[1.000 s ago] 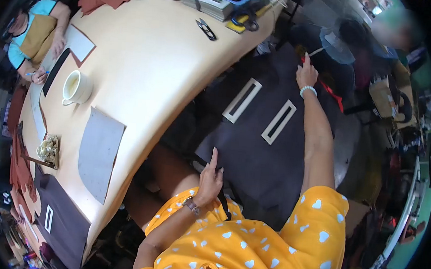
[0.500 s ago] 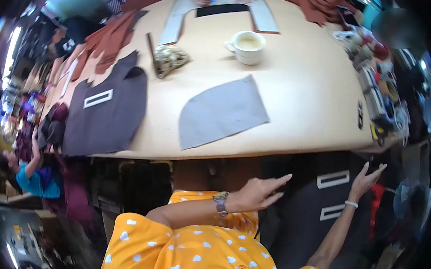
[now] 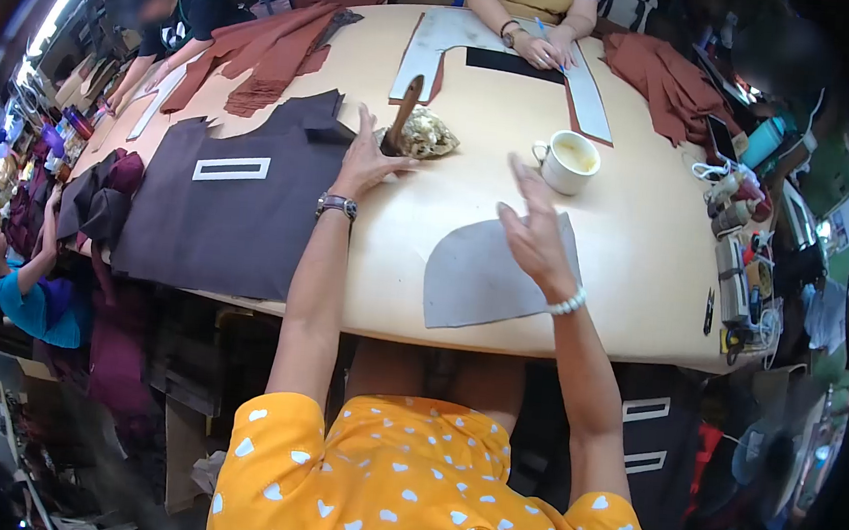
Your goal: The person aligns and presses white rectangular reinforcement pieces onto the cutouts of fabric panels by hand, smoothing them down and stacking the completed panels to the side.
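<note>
My left hand [image 3: 364,167] is raised over the table with its fingers apart. Its thumb points toward a speckled, cream-and-brown bundle [image 3: 429,135], beside which a brown wooden handle [image 3: 411,107] stands up; whether the hand touches either is unclear. Just right of the hand's reach lies bare tabletop, and to its left a dark cut fabric piece [image 3: 240,223] bears a white rectangular frame [image 3: 231,169]. Over the right part of a grey curved fabric piece [image 3: 478,279], my right hand [image 3: 537,235] is open and holds nothing. Its fingertips are close to a white cup [image 3: 569,164] with pale yellowish contents.
Across the table [image 3: 650,281], a person's hands hold a blue pen [image 3: 541,29] at a white pattern piece [image 3: 446,32]. Rust-coloured fabric [image 3: 668,90] lies at both far sides. Tools and cables [image 3: 741,248] line the right edge. Other people stand at the left.
Both hands have moved from the near edge and lower right onto the table area, left hand to the bundle, right hand to the cup. The right hand has left the hanging dark fabric. The view has shifted.
</note>
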A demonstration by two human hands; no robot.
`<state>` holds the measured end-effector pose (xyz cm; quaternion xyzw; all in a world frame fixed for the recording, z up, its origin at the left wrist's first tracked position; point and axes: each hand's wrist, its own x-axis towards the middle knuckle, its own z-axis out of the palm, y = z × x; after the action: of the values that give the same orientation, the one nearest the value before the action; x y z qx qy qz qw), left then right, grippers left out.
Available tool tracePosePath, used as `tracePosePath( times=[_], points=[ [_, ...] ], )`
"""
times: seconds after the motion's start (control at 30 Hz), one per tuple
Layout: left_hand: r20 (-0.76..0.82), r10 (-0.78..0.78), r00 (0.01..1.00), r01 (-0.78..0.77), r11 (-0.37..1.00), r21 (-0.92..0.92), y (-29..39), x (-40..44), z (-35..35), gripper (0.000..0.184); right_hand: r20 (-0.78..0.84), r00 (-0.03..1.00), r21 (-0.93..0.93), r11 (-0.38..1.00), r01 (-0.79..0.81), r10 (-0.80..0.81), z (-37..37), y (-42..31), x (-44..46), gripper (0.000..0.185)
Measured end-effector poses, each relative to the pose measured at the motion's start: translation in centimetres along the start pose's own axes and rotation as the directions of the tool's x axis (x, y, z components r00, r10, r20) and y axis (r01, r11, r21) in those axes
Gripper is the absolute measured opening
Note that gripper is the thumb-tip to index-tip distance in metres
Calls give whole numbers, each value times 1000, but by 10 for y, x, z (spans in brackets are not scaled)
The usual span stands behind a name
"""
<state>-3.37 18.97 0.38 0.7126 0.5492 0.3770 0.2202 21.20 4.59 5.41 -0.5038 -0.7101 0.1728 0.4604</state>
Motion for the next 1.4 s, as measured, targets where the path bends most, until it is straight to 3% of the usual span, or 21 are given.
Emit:
tracePosePath(
  times=[0.03,0.13,0.2,0.37,0.43,0.47,0.53,0.6,0.7,0.9,1.0,1.1,1.2,1.3,1.4],
  points=[
    [40,-40,998,41,999,-32,1,1,-1,127,61,998,26,1000,-4,2,17,7,13,58],
    [-55,25,998,-23,999,39,-10,3,6,117,176,975,-129,985,-110,132,56,24,51,61],
    [-56,32,998,-25,992,123,2,5,1,114,160,971,-373,921,-110,180,76,31,70,65],
    [-144,66,987,-38,981,193,1,1,9,102,126,928,-780,613,-125,350,121,53,111,58],
    [-249,128,960,-69,971,230,1,-1,20,82,70,958,-886,459,-69,279,139,58,111,55],
    [-258,121,958,-58,970,237,2,0,24,77,51,970,-927,373,-44,239,145,60,110,54],
    [-237,51,970,2,975,221,9,-2,23,60,49,963,-916,397,-62,264,146,53,112,53],
    [-296,100,950,-29,971,237,7,-3,28,57,14,969,-906,414,-93,247,145,47,109,46],
    [-348,111,931,-28,971,235,5,-2,31,54,132,924,-948,318,12,360,150,26,103,37],
    [-311,64,948,5,976,218,6,-4,31,57,174,948,-849,528,7,266,146,20,90,26],
    [-321,96,942,-21,973,230,4,-3,30,60,268,933,-819,566,91,239,138,13,82,26],
    [-247,62,967,-5,974,228,4,-3,27,65,361,927,-790,562,246,102,123,17,79,28],
    [-237,102,966,-47,973,226,1,-5,26,62,407,910,-752,593,287,76,102,3,81,30],
    [-172,63,983,-29,981,193,0,-4,21,73,437,890,-740,614,276,127,91,-5,89,43],
    [-171,92,981,-63,983,171,-1,-6,19,75,356,934,-669,709,225,39,81,-13,94,62]
  ],
)
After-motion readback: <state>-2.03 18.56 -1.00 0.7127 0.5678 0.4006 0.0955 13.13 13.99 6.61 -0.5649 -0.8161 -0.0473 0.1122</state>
